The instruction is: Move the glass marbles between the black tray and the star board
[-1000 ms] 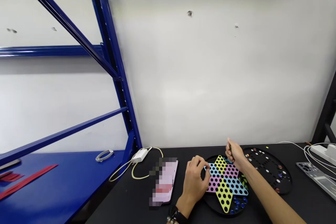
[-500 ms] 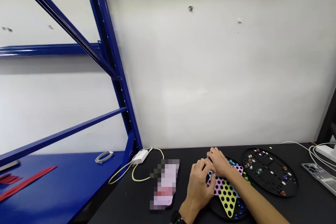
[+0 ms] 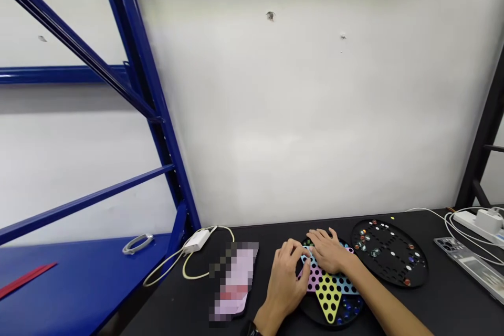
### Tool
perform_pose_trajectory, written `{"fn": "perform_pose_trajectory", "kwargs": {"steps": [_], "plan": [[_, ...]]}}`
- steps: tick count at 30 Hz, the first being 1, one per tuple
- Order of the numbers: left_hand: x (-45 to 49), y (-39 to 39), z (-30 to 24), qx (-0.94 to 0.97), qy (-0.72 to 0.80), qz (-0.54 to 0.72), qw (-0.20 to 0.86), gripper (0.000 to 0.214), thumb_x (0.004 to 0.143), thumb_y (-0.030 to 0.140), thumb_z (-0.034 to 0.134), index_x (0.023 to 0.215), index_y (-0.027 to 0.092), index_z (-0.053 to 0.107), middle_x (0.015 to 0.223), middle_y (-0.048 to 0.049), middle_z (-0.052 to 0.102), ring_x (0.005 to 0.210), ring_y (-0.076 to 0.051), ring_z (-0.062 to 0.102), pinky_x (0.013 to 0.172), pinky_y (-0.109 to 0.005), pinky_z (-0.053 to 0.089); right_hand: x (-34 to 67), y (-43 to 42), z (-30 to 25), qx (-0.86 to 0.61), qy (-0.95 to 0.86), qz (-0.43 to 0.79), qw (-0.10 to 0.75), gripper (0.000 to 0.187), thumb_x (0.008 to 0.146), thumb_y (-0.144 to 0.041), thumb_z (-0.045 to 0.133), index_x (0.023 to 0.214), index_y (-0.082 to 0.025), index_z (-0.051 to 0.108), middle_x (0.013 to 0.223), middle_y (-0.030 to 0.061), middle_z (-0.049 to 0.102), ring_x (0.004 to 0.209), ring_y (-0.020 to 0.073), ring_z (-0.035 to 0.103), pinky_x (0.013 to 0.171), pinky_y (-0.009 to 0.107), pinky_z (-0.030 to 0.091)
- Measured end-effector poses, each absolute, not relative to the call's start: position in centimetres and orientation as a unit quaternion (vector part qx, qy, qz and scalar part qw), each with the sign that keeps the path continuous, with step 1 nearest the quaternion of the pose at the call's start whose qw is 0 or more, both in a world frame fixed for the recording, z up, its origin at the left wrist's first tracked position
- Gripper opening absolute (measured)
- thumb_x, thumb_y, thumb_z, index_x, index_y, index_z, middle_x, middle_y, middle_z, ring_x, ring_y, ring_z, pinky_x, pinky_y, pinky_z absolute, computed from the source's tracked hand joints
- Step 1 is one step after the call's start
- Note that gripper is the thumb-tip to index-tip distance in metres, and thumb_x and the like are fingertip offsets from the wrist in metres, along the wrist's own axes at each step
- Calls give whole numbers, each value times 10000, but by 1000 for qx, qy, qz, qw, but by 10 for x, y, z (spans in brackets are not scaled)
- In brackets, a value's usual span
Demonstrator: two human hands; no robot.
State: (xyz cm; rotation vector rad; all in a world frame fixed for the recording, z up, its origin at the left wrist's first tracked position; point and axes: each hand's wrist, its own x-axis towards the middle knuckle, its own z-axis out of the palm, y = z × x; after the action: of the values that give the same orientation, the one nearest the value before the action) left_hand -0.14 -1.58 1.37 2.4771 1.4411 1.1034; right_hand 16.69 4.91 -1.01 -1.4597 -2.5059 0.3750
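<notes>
A round black Chinese checkers board with a coloured, holed star panel lies on the black table; pink, yellow and light blue sections show. My left hand is at its left side, fingers bent and the thumb and forefinger closed about the star's edge. My right hand lies over the upper part of the star, fingers spread and pressing flat. Blue marbles sit in the tray beside the yellow point. Both hands cover part of the board's far left.
A round black tray with several marbles lies to the right. Beyond it are a clear-cased phone and a white power strip with cables. A pink phone and a white charger lie left, near a blue rack.
My right hand has moved from the board's far left edge onto the star and spread its fingers. My left hand stays by the left side. The view has turned slightly right.
</notes>
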Motion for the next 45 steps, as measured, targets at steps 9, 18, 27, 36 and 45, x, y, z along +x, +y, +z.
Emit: {"fn": "perform_pose_trajectory", "kwargs": {"steps": [9,18,27,36,45], "plan": [[-3,-17,16,800,474,367,17,113,891,171,482,902,229,578,943,-26,603,885,-206,581,776,-348,441,194,60,5,-551,-769,173,276,379,955,-434,391,1144,-257,668,1243,72,655,1166,258,538,1000,436,359],[-3,-17,15,808,484,332,47,125,903,198,478,955,237,586,1007,-31,609,933,-216,581,802,-360,447,267,70,-7,-555,-703,214,390,451,947,-482,361,1020,-193,701,1124,102,704,1071,253,603,975,367,413],[-6,-17,17,800,493,340,48,144,903,228,502,996,259,608,1034,-29,636,955,-222,599,821,-363,464,283,92,-11,-697,-668,121,232,453,930,-434,437,1270,-175,587,1314,125,615,1243,257,534,1022,376,386],[-13,-18,17,790,509,339,50,131,925,227,473,995,262,578,1032,-39,621,966,-229,593,829,-373,461,205,125,-9,-740,-649,82,156,307,917,-357,511,1058,-132,664,1143,207,655,1045,327,644,847,424,468],[-8,-16,18,803,489,340,33,118,914,231,491,964,261,594,999,-35,631,923,-226,608,780,-349,471,198,123,-3,-728,-648,114,190,277,918,-291,453,1031,-177,679,1070,139,698,963,257,665,781,343,460]]}}
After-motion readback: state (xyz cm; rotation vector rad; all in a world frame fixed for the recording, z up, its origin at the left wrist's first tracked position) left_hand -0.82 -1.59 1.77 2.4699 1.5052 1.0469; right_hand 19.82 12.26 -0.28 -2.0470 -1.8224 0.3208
